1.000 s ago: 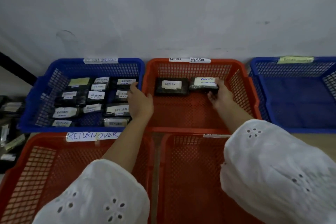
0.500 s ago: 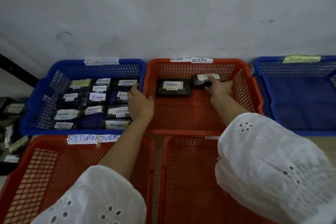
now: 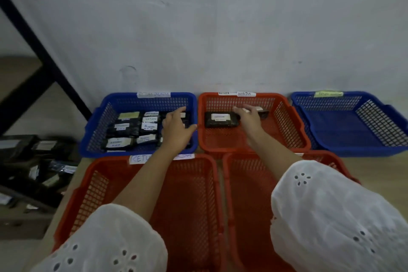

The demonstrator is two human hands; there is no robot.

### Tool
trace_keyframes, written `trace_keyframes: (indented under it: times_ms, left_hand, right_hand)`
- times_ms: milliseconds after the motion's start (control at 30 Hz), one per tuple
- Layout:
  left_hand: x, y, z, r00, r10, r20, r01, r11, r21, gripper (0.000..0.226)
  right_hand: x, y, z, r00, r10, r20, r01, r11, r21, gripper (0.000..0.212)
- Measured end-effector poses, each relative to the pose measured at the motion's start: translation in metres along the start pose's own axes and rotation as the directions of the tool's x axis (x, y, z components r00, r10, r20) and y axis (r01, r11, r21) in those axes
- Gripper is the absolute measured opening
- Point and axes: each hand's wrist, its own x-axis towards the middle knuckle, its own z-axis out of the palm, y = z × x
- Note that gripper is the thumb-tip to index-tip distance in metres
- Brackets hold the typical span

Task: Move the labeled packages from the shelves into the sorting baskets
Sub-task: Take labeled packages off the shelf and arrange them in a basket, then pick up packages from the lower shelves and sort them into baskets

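Red baskets (image 3: 284, 121) three; blue baskets (image 3: 353, 130) two.

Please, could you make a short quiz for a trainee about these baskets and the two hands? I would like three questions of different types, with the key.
1. Multiple choice: how many dark packages lie in the back red basket? A) one B) two C) six
2. True or false: no package is visible in the far-right blue basket.
3. Fill the gap: the left hand is above the back-left basket, whose colour is ____.
Key: 1 B; 2 true; 3 blue.
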Motion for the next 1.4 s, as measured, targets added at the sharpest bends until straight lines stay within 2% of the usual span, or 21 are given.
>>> trace_keyframes:
  times_ms: [233,367,600,767,867,933,1033,1233,1400]
  left_hand:
    - [-0.052,-0.038,-0.088,0.976,0.200,0.090,-0.196,0.979,-0.052,0.066]
    - [-0.087,-0.062,-0.127,0.956,0.275,0.104,-0.267,0.960,-0.082,0.069]
    - [-0.156,-0.102,-0.189,0.925,0.379,0.035,-0.371,0.919,-0.136,0.069]
    - [-0.204,-0.132,-0.240,0.947,0.319,0.019,-0.309,0.930,-0.200,0.071]
    - [-0.231,-0.148,-0.269,0.936,0.348,0.049,-0.335,0.926,-0.177,0.068]
    - [-0.245,-0.156,-0.292,0.932,0.362,0.018,-0.355,0.921,-0.160,0.069]
    - [-0.255,-0.175,-0.324,0.932,0.362,-0.020,-0.360,0.920,-0.155,0.069]
    - [-0.246,-0.229,-0.407,0.931,0.362,-0.038,-0.364,0.918,-0.160,0.067]
    - [-0.214,-0.272,-0.487,0.920,0.388,-0.061,-0.393,0.910,-0.132,0.066]
  right_hand:
    - [-0.117,-0.010,0.076,0.971,-0.206,0.119,0.220,0.969,-0.116,0.044]
    - [-0.178,-0.001,0.110,0.947,-0.246,0.208,0.279,0.950,-0.144,0.048]
    - [-0.273,0.014,0.144,0.894,-0.334,0.298,0.396,0.900,-0.180,0.047]
    - [-0.346,0.026,0.165,0.876,-0.338,0.344,0.396,0.911,-0.115,0.041]
    - [-0.384,0.037,0.184,0.873,-0.324,0.364,0.376,0.923,-0.080,0.038]
    - [-0.405,0.040,0.201,0.860,-0.316,0.400,0.371,0.926,-0.066,0.034]
    - [-0.426,0.039,0.230,0.842,-0.331,0.427,0.401,0.912,-0.084,0.040]
    - [-0.463,0.027,0.321,0.793,-0.355,0.495,0.454,0.886,-0.092,0.046]
    - [-0.490,0.017,0.415,0.799,-0.387,0.460,0.458,0.887,-0.051,0.046]
